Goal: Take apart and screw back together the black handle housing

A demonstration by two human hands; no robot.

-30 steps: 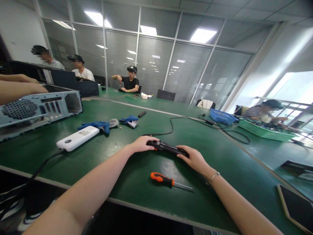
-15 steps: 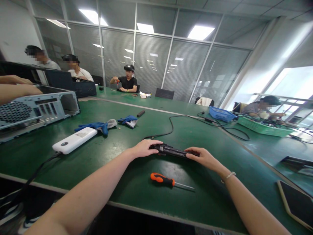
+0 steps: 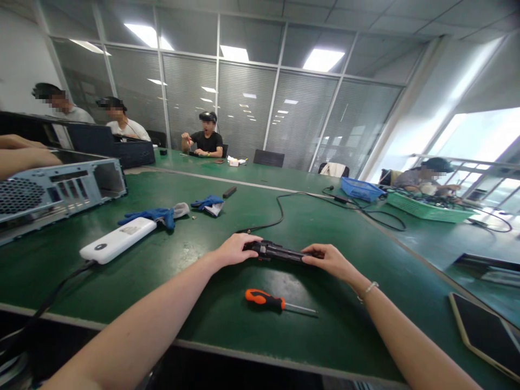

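Note:
A long, narrow black device (image 3: pixel 281 252) with a ridged top lies across the green table (image 3: pixel 195 276), its exact kind unclear. My left hand (image 3: pixel 235 249) is closed round its left end, thumb at the near side and fingers over the far side. At the other end, my right hand (image 3: pixel 325 257) pinches it between thumb and fingers, covering the tip. Nearer to me lies a screwdriver (image 3: pixel 280 302) with an orange and black handle, its metal shaft pointing right. Neither hand touches it.
A white power bank (image 3: pixel 117 241) with a cable and blue gloves (image 3: pixel 162 218) lie left. Beyond stands an open computer case (image 3: pixel 60 184) with a co-worker's arm over it. A phone (image 3: pixel 485 330) lies right; a blue basket (image 3: pixel 361 188) and green basket (image 3: pixel 430 207) stand farther back.
The view has shifted slightly, so everything sits a little more to the left and lower. Both hands keep their hold on the black device; the screwdriver stays where it lay.

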